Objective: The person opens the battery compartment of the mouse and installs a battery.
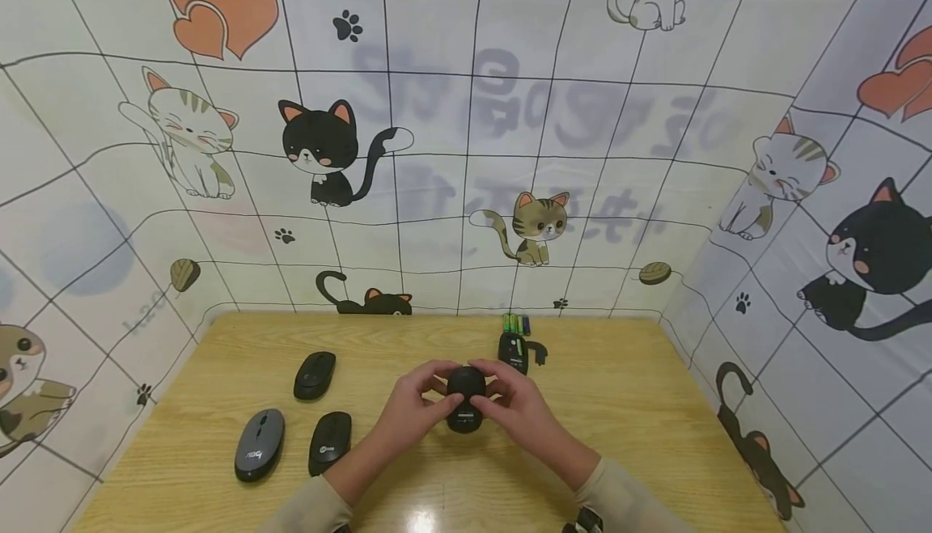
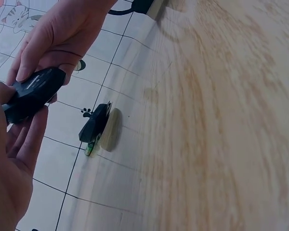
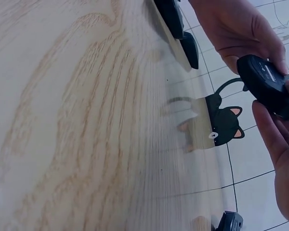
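A black computer mouse [image 1: 466,399] is held up off the table between both hands, its underside with small white print turned up. My left hand [image 1: 413,405] grips its left side, thumb on the underside and fingers curled beneath. From the other side my right hand [image 1: 518,400] grips it the same way, both thumbs pressing close together. In the left wrist view the mouse [image 2: 36,91] tilts between the two hands. The right wrist view shows the rounded edge of the mouse [image 3: 265,82] and the fingers supporting it from below.
Behind the hands lies an opened black mouse [image 1: 513,351], with a loose dark cover [image 1: 539,352] beside it and several batteries [image 1: 516,323] at its far end. To the left rest a black mouse [image 1: 315,375], a grey mouse [image 1: 260,444] and another black mouse [image 1: 330,440]. Patterned cloth [image 1: 437,129] surrounds the table.
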Demonstrator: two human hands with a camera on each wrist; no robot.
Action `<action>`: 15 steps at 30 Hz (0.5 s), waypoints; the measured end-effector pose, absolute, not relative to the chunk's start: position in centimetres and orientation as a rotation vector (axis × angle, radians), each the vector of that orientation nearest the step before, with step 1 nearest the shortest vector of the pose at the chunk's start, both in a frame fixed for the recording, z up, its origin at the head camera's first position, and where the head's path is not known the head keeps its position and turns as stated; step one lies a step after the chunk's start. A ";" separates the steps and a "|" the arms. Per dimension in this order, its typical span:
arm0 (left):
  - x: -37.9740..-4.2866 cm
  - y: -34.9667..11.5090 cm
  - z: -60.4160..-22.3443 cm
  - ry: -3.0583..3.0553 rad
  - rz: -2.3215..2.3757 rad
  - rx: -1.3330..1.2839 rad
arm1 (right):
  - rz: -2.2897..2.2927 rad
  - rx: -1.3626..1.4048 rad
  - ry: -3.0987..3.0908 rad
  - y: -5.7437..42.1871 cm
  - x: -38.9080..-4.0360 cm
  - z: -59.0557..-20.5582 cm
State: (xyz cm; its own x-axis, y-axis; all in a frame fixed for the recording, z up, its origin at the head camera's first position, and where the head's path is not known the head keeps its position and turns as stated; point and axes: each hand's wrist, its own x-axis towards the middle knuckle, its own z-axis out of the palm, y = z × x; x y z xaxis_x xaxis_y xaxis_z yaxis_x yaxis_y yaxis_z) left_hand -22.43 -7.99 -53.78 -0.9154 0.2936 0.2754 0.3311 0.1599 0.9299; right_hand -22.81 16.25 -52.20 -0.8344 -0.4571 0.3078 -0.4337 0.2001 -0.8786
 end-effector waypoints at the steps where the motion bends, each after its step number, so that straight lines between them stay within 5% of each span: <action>1: -22.5 -8.0 -53.8 -2.379 -1.921 -0.630 | -1.759 -0.880 2.409 16.3 -22.8 -52.2; 15: -22.7 -8.1 -54.1 -2.369 -2.179 -0.568 | -1.730 -0.737 2.352 16.1 -23.0 -52.0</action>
State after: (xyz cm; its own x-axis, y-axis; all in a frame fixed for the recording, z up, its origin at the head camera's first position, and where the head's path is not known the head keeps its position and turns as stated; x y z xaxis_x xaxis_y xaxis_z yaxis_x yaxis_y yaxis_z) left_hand -22.70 -8.08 -54.15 -0.9317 0.3355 0.1391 0.1667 0.0549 0.9845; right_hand -23.01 16.14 -52.00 -0.8721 -0.4555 0.1786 -0.3061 0.2231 -0.9255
